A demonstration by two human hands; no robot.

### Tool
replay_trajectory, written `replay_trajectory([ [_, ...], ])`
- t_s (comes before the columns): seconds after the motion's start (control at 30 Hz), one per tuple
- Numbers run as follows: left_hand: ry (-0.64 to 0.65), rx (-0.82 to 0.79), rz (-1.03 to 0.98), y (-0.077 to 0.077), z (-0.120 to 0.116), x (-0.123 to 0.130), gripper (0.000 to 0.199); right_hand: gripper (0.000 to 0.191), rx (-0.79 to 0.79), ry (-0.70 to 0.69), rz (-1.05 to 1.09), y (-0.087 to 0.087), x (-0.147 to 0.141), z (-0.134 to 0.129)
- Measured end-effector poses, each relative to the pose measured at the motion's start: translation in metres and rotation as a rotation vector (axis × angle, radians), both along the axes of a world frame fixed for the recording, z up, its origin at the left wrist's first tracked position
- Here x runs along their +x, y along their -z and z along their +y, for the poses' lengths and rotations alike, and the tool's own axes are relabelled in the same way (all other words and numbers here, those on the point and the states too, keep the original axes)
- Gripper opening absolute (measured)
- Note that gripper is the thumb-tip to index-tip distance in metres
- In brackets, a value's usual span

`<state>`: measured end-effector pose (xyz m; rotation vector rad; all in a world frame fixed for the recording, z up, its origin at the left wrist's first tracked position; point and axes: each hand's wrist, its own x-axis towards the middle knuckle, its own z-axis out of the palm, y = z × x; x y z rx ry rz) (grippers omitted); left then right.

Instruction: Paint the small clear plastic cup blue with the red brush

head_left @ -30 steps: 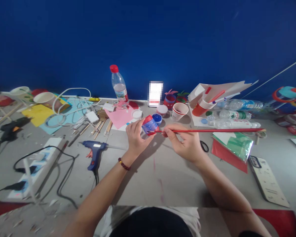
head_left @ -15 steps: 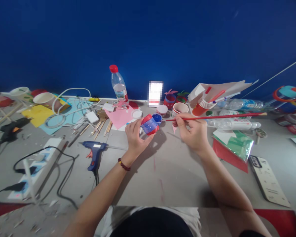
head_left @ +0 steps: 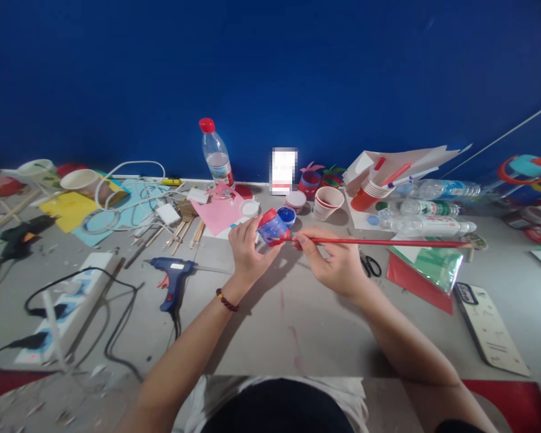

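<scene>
My left hand (head_left: 249,249) is closed around a small red cup (head_left: 273,227) whose side is largely covered with blue paint. The cup is tilted above the table. In my right hand (head_left: 331,261) is a long, thin red paintbrush (head_left: 383,242), pinched close to its bristle end. Its tip touches the cup's side near the red rim. Just behind the cup stands an open pot of blue paint (head_left: 286,216). A white-lidded pot (head_left: 295,200) is farther back, with stacked paper cups (head_left: 328,203) to its right.
A blue glue gun (head_left: 174,276) and a white power strip (head_left: 72,307) with cords lie left. A red-capped bottle (head_left: 216,156) stands at the back. To the right are black scissors (head_left: 372,266), plastic bottles (head_left: 433,225), green packets (head_left: 437,264) and a phone (head_left: 491,331).
My right hand has brought the brush from the blue paint pot down and left to the cup's side. The left hand and cup have stayed nearly still. The scissors have come into view.
</scene>
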<state>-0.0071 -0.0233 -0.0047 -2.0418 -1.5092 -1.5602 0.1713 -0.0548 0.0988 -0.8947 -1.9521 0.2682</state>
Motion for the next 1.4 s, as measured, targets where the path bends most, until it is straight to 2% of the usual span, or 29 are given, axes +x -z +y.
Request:
replay_trajectory([
  [0.17, -0.003, 0.016, -0.009, -0.002, -0.001, -0.001, 0.066, 0.019, 0.077, 0.058, 0.0, -0.003, 0.003, 0.005],
  [0.33, -0.001, -0.005, -0.019, -0.002, -0.003, -0.004, 0.066, 0.018, 0.142, 0.249, -0.009, -0.004, 0.017, 0.015],
  [0.4, -0.006, -0.005, -0.017, -0.002, -0.003, -0.004, 0.065, 0.017, 0.113, 0.289, 0.016, -0.003, 0.021, 0.017],
  [0.47, 0.002, 0.01, -0.008, -0.001, -0.003, -0.003, 0.065, 0.015, 0.024, 0.257, 0.073, -0.001, 0.022, 0.017],
  [0.63, 0.017, 0.001, 0.001, -0.002, -0.003, 0.0, 0.066, 0.015, -0.192, 0.059, 0.19, 0.004, 0.013, 0.009],
  [0.8, 0.02, -0.026, 0.006, -0.003, -0.004, -0.003, 0.067, 0.019, -0.165, 0.056, 0.161, 0.002, 0.005, 0.01],
  [1.0, 0.0, 0.011, 0.004, -0.003, -0.003, -0.004, 0.065, 0.017, -0.115, 0.209, 0.178, 0.002, 0.019, 0.026],
  [1.1, -0.005, 0.029, 0.013, -0.004, -0.003, -0.003, 0.063, 0.018, -0.155, 0.234, 0.176, 0.006, 0.025, 0.031],
  [1.23, 0.004, 0.019, 0.028, -0.003, -0.003, -0.002, 0.064, 0.018, -0.167, 0.208, 0.136, 0.011, 0.022, 0.028],
  [1.4, 0.037, 0.01, 0.008, -0.003, -0.004, -0.002, 0.064, 0.018, -0.162, 0.111, 0.121, 0.005, 0.014, 0.015],
])
